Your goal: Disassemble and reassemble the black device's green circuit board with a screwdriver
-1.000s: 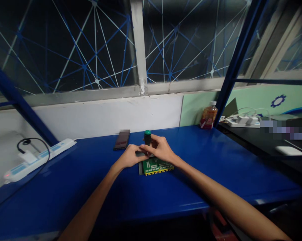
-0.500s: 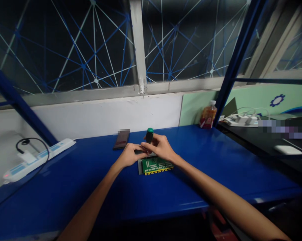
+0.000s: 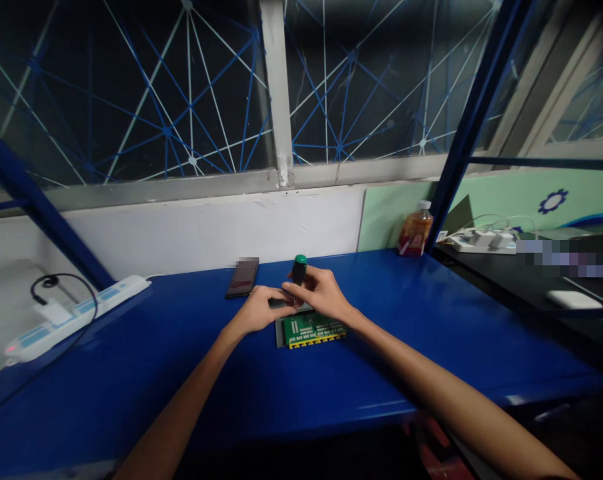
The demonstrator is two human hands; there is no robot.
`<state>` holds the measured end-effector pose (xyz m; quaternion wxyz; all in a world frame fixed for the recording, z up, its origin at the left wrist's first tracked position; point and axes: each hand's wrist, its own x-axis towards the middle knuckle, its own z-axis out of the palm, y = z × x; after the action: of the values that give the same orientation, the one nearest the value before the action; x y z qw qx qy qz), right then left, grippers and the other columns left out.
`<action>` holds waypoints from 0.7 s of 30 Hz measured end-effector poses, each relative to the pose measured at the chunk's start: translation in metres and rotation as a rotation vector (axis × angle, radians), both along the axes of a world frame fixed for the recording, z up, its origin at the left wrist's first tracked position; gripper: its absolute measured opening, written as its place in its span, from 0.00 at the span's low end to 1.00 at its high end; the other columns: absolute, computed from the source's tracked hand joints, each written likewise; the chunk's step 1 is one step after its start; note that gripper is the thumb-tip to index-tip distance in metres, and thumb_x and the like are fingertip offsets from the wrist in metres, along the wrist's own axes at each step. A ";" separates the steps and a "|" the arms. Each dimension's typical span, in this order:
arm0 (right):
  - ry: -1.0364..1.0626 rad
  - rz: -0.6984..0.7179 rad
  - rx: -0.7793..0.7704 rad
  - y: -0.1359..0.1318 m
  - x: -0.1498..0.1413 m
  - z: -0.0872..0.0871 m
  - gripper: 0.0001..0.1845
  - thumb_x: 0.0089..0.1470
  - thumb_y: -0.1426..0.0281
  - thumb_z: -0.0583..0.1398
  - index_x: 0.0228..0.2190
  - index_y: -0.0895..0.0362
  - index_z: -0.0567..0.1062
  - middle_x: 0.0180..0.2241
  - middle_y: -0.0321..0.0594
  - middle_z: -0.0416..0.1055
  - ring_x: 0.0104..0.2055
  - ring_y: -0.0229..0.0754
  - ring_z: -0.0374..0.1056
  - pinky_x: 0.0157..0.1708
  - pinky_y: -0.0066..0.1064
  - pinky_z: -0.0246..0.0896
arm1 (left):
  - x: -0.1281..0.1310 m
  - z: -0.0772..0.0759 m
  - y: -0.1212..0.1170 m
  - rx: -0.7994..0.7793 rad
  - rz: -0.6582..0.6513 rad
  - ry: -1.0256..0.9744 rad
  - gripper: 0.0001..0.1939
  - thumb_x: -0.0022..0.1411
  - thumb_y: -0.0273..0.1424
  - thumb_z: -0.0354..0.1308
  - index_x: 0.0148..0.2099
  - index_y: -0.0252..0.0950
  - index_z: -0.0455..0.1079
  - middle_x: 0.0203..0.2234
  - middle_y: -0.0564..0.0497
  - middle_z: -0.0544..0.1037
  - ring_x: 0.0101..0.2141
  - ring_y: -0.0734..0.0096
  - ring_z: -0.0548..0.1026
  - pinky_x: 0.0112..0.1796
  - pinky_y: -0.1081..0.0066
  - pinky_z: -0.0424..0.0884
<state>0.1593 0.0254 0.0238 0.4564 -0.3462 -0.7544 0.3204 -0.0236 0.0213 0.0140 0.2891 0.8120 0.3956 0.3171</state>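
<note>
A screwdriver (image 3: 299, 270) with a green-capped black handle stands upright, and my right hand (image 3: 324, 293) is closed around its handle. Under both hands a green circuit board (image 3: 309, 331) lies on a grey base, with a row of yellow parts along its near edge. My left hand (image 3: 261, 308) is at the far left of the board, its thumb and fingers drawn together beside the screwdriver's lower end. What those fingers hold, if anything, is hidden, and so is the screwdriver's tip.
A dark phone (image 3: 242, 277) lies behind my left hand on the blue table (image 3: 221, 407). To the left is a white power strip (image 3: 79, 320) with a plugged-in black cable. A drink bottle (image 3: 415, 230) stands at the back right, near a blue frame post. A black desk (image 3: 521, 273) adjoins on the right.
</note>
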 end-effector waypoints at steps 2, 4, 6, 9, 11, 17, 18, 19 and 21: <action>0.004 -0.002 -0.003 0.001 0.000 0.000 0.19 0.52 0.54 0.59 0.36 0.58 0.72 0.21 0.36 0.72 0.23 0.38 0.69 0.25 0.30 0.59 | -0.001 0.001 0.000 0.005 -0.001 0.018 0.09 0.53 0.33 0.61 0.35 0.34 0.78 0.32 0.46 0.82 0.36 0.62 0.78 0.40 0.67 0.70; 0.008 0.010 -0.013 0.001 0.000 0.000 0.19 0.52 0.55 0.59 0.36 0.58 0.72 0.21 0.36 0.72 0.23 0.39 0.69 0.25 0.30 0.59 | -0.001 0.001 -0.001 0.006 -0.010 0.028 0.09 0.53 0.32 0.61 0.35 0.34 0.78 0.32 0.46 0.82 0.36 0.62 0.78 0.40 0.67 0.70; 0.005 0.019 -0.023 0.000 -0.001 -0.001 0.20 0.52 0.55 0.59 0.36 0.59 0.72 0.21 0.36 0.72 0.23 0.38 0.69 0.24 0.30 0.59 | -0.001 0.000 0.000 -0.002 -0.023 0.030 0.09 0.54 0.32 0.60 0.35 0.33 0.78 0.32 0.46 0.82 0.36 0.62 0.78 0.40 0.68 0.70; -0.015 0.011 -0.021 -0.001 -0.002 -0.001 0.20 0.51 0.54 0.59 0.36 0.59 0.72 0.21 0.36 0.72 0.23 0.38 0.68 0.24 0.29 0.58 | -0.001 0.001 -0.001 -0.011 -0.034 0.038 0.09 0.54 0.32 0.60 0.35 0.33 0.78 0.31 0.47 0.82 0.36 0.62 0.78 0.40 0.69 0.70; -0.022 0.003 -0.012 -0.001 -0.002 -0.001 0.20 0.51 0.54 0.59 0.36 0.59 0.73 0.22 0.36 0.72 0.23 0.38 0.68 0.24 0.29 0.58 | 0.000 0.002 -0.001 -0.003 -0.033 0.045 0.09 0.54 0.32 0.59 0.34 0.34 0.78 0.31 0.47 0.82 0.36 0.63 0.78 0.40 0.69 0.70; -0.012 -0.005 -0.024 -0.001 0.000 0.002 0.19 0.51 0.55 0.59 0.35 0.58 0.72 0.21 0.35 0.71 0.23 0.38 0.68 0.25 0.31 0.59 | -0.002 0.005 -0.002 0.018 -0.034 0.074 0.09 0.54 0.32 0.59 0.36 0.35 0.78 0.33 0.47 0.81 0.36 0.62 0.77 0.41 0.67 0.69; -0.003 -0.006 -0.030 -0.001 0.001 0.003 0.19 0.51 0.55 0.59 0.35 0.58 0.72 0.21 0.35 0.71 0.24 0.39 0.68 0.26 0.31 0.60 | -0.003 0.005 -0.001 0.013 -0.047 0.084 0.10 0.53 0.32 0.60 0.37 0.35 0.78 0.34 0.47 0.81 0.37 0.62 0.77 0.42 0.67 0.69; 0.011 -0.003 -0.039 -0.001 0.001 0.003 0.18 0.51 0.55 0.59 0.35 0.58 0.72 0.21 0.35 0.71 0.24 0.39 0.69 0.26 0.31 0.61 | -0.003 0.004 -0.001 0.006 -0.061 0.092 0.10 0.53 0.32 0.61 0.38 0.35 0.78 0.35 0.47 0.81 0.38 0.61 0.77 0.42 0.67 0.69; 0.054 0.012 -0.064 0.000 0.001 0.004 0.19 0.51 0.55 0.60 0.35 0.58 0.72 0.21 0.35 0.71 0.23 0.38 0.69 0.26 0.32 0.62 | -0.003 0.002 0.000 -0.004 -0.076 0.097 0.12 0.51 0.33 0.62 0.39 0.35 0.78 0.36 0.47 0.81 0.38 0.61 0.77 0.43 0.67 0.68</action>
<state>0.1600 0.0249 0.0275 0.4634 -0.3473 -0.7333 0.3562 -0.0271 0.0214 0.0156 0.2829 0.8405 0.3785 0.2653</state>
